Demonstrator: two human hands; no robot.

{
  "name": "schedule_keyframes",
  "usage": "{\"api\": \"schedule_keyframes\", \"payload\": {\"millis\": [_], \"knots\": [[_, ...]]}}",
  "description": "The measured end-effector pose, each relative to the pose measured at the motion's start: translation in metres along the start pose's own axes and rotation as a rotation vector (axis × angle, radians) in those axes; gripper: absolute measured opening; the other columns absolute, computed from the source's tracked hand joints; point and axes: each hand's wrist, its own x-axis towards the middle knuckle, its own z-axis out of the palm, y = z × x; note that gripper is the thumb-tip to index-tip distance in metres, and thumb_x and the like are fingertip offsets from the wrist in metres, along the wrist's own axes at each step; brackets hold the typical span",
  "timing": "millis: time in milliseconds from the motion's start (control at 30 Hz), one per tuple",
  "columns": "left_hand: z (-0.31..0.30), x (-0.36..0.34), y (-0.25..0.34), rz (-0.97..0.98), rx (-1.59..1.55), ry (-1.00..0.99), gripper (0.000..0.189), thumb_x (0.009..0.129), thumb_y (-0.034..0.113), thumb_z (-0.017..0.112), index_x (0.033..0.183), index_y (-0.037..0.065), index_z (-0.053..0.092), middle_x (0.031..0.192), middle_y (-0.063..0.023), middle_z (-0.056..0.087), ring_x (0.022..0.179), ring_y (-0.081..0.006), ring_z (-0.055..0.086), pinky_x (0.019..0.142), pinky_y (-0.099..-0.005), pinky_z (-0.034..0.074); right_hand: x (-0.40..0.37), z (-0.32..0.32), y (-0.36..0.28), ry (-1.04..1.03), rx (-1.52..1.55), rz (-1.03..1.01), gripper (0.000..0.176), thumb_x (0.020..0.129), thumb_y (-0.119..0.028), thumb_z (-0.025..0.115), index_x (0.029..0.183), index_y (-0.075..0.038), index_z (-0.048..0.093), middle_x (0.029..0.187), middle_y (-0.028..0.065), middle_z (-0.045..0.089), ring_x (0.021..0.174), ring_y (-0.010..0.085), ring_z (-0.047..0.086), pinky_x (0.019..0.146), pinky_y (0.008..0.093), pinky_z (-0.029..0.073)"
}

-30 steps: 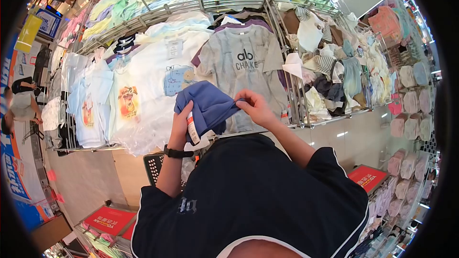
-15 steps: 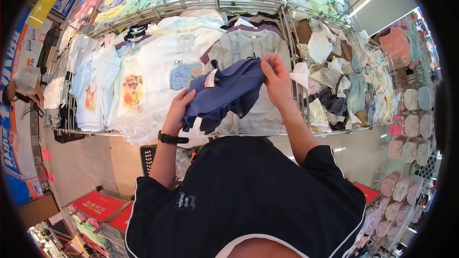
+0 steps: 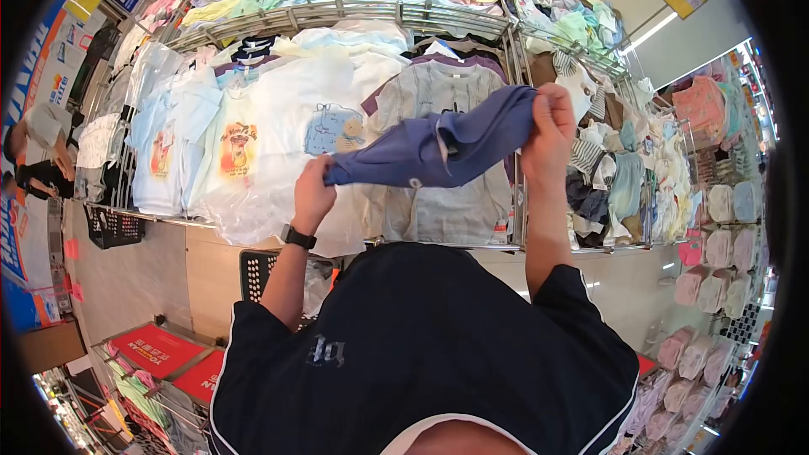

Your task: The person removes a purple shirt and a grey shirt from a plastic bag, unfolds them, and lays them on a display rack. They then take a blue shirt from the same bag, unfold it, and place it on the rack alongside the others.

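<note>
A dark blue garment (image 3: 421, 152) hangs stretched between my two hands above the clothes rack. My left hand (image 3: 315, 190), with a black watch on the wrist, is closed on its left end. At the upper right end, my right hand (image 3: 549, 131) grips the bunched cloth. Below the garment lie a grey shirt (image 3: 447, 211) and a white shirt (image 3: 282, 118) with a blue print. Further left are a cream shirt (image 3: 238, 139) and a light blue shirt (image 3: 173, 147), both with orange prints.
Metal rails (image 3: 320, 13) separate the rack from a pile of pastel clothes behind. Mixed baby clothes (image 3: 624, 160) fill the right section. A black basket (image 3: 114, 226) stands at the left, a dark crate (image 3: 255, 274) near my left forearm. Another person (image 3: 42, 139) is at the far left.
My hands have moved apart, the right one farther to the right and up. The blue garment is now pulled out longer between them.
</note>
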Motion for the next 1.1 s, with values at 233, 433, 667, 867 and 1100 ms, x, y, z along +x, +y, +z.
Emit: {"api": "schedule_keyframes", "payload": {"millis": [233,433,667,867,1100], "knots": [[0.026,0.013,-0.023,-0.457,-1.060,0.062,0.043,0.101,0.021,0.043,0.139,0.001,0.046,0.127,-0.0128,0.062,0.111,-0.0255,0.061,0.096,-0.0338,0.047,-0.033,-0.011,-0.025,-0.258,-0.055,0.061,0.006,0.097,-0.008,0.056,0.102,-0.005,0.054,0.093,0.0022,0.055,0.084,0.0102,0.054,0.077,0.0245,0.045],[-0.005,0.023,0.059,-0.299,-1.902,-0.257,0.055,0.102,0.036,0.044,0.145,0.004,0.037,0.143,-0.0110,0.048,0.128,-0.0268,0.050,0.109,-0.0387,0.041,-0.066,0.006,-0.015,-1.046,-0.933,0.606,0.032,0.085,-0.007,0.069,0.117,-0.002,0.061,0.114,0.0057,0.061,0.102,0.0139,0.060,0.086,0.0278,0.047],[-0.008,0.013,0.100,0.259,-0.691,-0.007,0.060,0.083,0.013,0.073,0.136,0.001,0.047,0.131,-0.0109,0.057,0.120,-0.0207,0.054,0.103,-0.0330,0.042,-0.065,0.008,0.051,-0.331,-0.405,0.304,0.049,0.087,-0.013,0.071,0.131,-0.004,0.051,0.120,0.0071,0.057,0.106,0.0139,0.057,0.090,0.0277,0.047],[-0.013,0.018,0.094,0.119,-1.384,-0.290,0.020,0.086,0.010,0.070,0.100,0.007,0.056,0.129,-0.0152,0.057,0.118,-0.0204,0.055,0.100,-0.0325,0.044,-0.054,0.007,0.058,-0.173,-0.118,0.429,0.020,0.089,0.000,0.065,0.107,-0.007,0.057,0.099,-0.0012,0.058,0.087,0.0057,0.054,0.075,0.0192,0.042],[-0.043,0.022,0.084,0.257,-1.292,-0.428,0.009,0.080,0.003,0.060,0.080,0.009,0.054,0.139,-0.0226,0.047,0.123,-0.0311,0.052,0.105,-0.0389,0.041,-0.028,0.001,0.038,-0.094,0.010,0.185,0.024,0.086,0.012,0.058,0.095,-0.010,0.052,0.093,-0.0033,0.053,0.083,0.0051,0.050,0.076,0.0188,0.039]]}}
